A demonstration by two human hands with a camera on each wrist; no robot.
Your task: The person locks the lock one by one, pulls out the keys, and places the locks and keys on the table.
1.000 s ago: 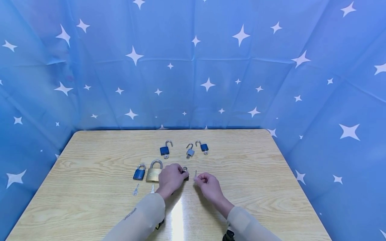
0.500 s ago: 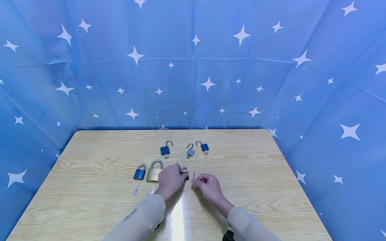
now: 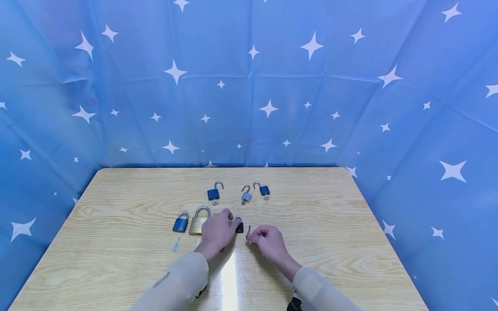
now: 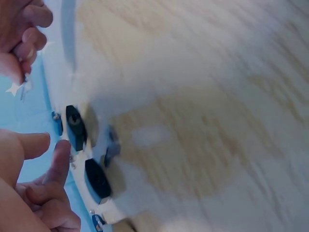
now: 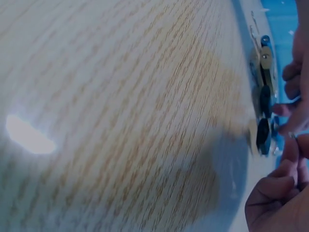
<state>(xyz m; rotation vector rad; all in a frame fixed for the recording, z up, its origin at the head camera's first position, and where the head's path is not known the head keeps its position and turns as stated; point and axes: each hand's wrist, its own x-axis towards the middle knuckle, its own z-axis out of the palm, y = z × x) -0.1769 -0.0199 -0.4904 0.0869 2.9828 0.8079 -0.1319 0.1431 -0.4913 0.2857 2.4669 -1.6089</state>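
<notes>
My right hand (image 3: 268, 244) pinches a small key (image 3: 248, 233) between thumb and finger, its blade pointing up and away. Just left of the key stands a black padlock (image 3: 240, 227) with its shackle closed. My left hand (image 3: 217, 230) is beside that padlock, thumb and index finger spread apart; whether the thumb touches the shackle I cannot tell. In the left wrist view a second dark padlock (image 4: 98, 180) shows near the left fingers; the hand hides it in the head view. A large brass padlock (image 3: 196, 226) is partly covered by the left hand.
A closed blue padlock (image 3: 180, 223) stands at the left, with a silver key (image 3: 176, 245) in front of it. Farther back lie opened padlocks with keys in them: a blue one (image 3: 213, 194), a grey one (image 3: 246, 197) and another blue one (image 3: 264, 190).
The key in my right hand has moved slightly left and turned, looking darker now. My left hand has shifted a little left, uncovering more of the black padlock.
</notes>
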